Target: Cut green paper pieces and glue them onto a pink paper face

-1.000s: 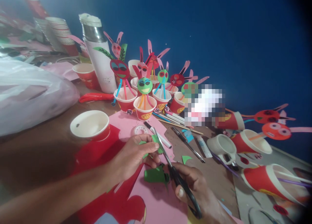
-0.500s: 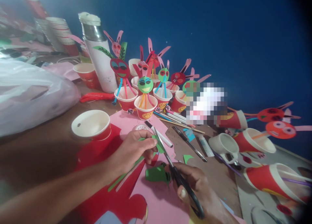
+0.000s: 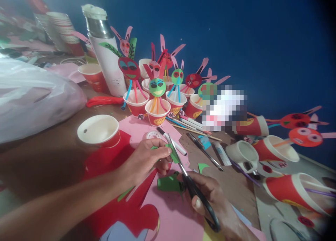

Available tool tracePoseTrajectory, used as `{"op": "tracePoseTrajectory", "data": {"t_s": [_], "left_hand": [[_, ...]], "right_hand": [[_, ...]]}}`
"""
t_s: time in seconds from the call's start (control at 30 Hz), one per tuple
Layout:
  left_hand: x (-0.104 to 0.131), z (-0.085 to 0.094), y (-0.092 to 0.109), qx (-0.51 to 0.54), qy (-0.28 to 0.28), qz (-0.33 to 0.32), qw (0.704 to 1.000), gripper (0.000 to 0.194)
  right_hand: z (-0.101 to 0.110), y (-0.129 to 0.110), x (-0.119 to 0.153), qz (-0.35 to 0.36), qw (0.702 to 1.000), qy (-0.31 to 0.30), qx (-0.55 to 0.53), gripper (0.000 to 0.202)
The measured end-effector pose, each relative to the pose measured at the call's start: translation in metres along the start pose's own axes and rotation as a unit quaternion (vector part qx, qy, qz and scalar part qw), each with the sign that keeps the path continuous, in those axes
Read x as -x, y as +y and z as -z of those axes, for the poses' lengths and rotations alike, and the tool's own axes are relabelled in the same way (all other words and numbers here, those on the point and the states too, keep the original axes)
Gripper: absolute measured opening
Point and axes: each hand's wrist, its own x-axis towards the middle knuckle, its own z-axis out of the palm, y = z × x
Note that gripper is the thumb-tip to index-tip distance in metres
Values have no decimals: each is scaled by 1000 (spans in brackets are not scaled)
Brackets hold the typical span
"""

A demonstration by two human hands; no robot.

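In the head view, the left hand's grip is clamped on a small green paper piece, held above pink paper on the brown worktop. The right hand's grip is closed around black-handled metal scissors, their blades at the green piece. A dark green paper shape lies just below the left fingers.

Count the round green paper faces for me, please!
3. The first green face is above a front red cup. The second green face is behind it, to the right. The third green face is farther right, partly blurred out. More may be hidden.
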Motion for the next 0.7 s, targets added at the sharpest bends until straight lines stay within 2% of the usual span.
{"op": "tracePoseTrajectory", "data": {"t_s": [0.2,0.53,0.7], "left_hand": [[-1,3,-3,3,-16,-3,1000,12],[-2,-1,0,33,-5,20,999,11],[-3,-1,0,42,-9,28,999,11]], "right_hand": [[2,6,0,-1,1000,2,14,47],[-2,6,-2,9,1000,12,-16,41],[-3,5,0,9,1000,22,8,42]]}}
